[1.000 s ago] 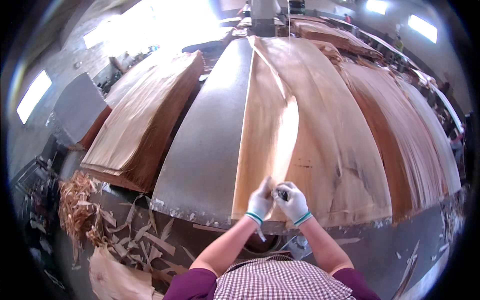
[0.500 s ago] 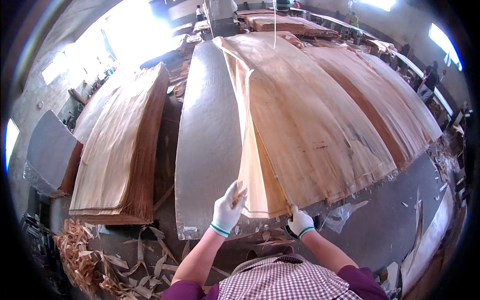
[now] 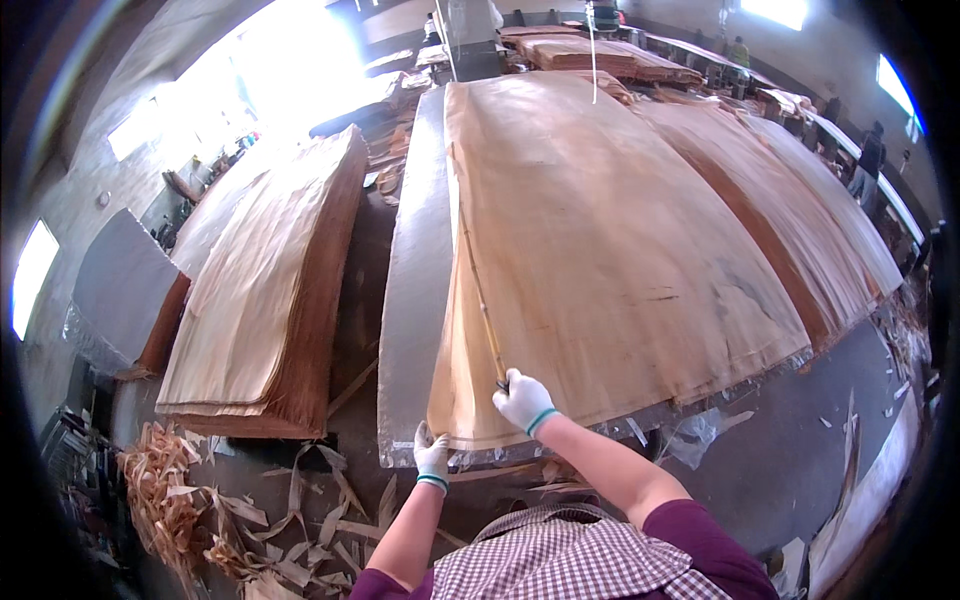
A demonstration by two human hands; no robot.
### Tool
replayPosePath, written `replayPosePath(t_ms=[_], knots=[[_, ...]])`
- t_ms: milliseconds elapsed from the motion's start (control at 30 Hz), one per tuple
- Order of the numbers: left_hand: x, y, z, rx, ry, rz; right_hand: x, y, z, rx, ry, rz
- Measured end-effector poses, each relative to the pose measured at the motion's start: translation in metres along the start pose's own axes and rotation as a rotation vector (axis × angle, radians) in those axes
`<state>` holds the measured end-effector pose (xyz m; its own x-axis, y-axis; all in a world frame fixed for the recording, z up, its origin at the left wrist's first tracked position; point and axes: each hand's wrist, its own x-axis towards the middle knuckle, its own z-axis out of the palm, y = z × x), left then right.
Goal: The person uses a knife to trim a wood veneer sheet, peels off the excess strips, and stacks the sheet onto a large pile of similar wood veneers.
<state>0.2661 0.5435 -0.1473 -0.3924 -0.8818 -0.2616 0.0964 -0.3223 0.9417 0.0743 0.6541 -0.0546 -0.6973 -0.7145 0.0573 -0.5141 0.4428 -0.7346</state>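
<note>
A broad tan wood veneer sheet (image 3: 620, 260) lies over a long grey board (image 3: 417, 230), whose left strip stays uncovered. My left hand (image 3: 432, 455), in a white glove with a green-striped cuff, is closed on the sheet's near left corner. In my gloved right hand (image 3: 524, 402) is the near end of a thin bamboo-like stick (image 3: 483, 300). The stick points away from me and lies along the sheet near its left edge, where the veneer is slightly raised and rippled. Dark marks and a small split show on the sheet's right half.
To the left stands a thick veneer stack (image 3: 250, 290), with a grey panel (image 3: 125, 290) beyond it. More veneer (image 3: 770, 210) lies to the right. Veneer scraps (image 3: 160, 490) and clear plastic film (image 3: 692, 435) litter the floor. A person (image 3: 868, 160) stands at the far right.
The sheet's left part, folded and bunched before, now spreads further left over the grey board. My left hand went down to the corner; my right hand moved up and forward with the stick.
</note>
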Motion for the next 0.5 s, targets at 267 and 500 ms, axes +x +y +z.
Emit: replayPosePath(t_ms=[267, 500], knots=[[0.008, -0.036, -0.019, -0.035, 0.117, -0.057, -0.008, 0.052, -0.013, 0.839, 0.076, 0.072], [0.021, -0.029, -0.045, 0.025, 0.238, -0.031, -0.117, 0.159, -0.094, 0.150, 0.198, 0.113]])
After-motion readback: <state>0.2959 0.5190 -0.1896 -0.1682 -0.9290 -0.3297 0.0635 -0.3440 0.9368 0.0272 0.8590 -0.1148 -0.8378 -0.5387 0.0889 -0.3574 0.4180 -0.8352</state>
